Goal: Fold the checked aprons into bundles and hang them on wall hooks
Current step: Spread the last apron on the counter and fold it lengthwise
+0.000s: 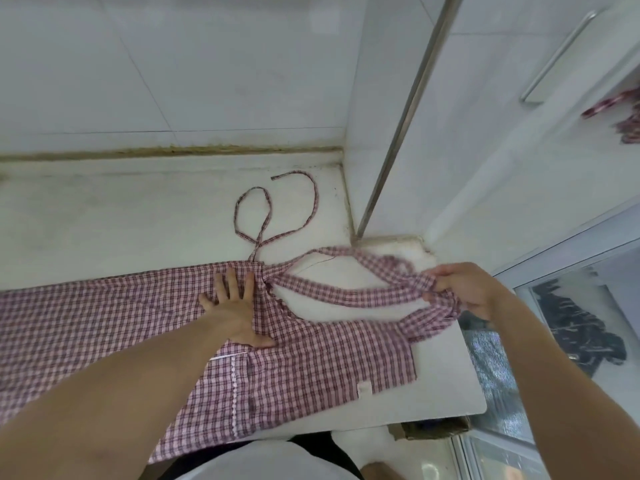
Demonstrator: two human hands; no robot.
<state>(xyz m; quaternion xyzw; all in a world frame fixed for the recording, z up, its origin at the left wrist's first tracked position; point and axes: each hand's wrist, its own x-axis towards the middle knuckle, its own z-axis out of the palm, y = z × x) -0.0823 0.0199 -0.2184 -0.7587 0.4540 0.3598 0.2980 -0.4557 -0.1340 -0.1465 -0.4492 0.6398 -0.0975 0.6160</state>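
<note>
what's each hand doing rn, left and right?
Left hand: open, fingers spread, pressing flat on the checked apron on the counter.
Right hand: closed grip on the apron's neck strap, pulling it taut to the right.

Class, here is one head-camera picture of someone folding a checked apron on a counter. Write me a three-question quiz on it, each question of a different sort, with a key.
1. True or false: the left hand lies flat with spread fingers on the checked apron.
2. What does the right hand grip? A) the thin tie B) the wide neck strap C) a wall hook
3. Fill in: the thin tie lies looped on the white ____.

Key: 1 true; 2 B, the wide neck strap; 3 counter.
</note>
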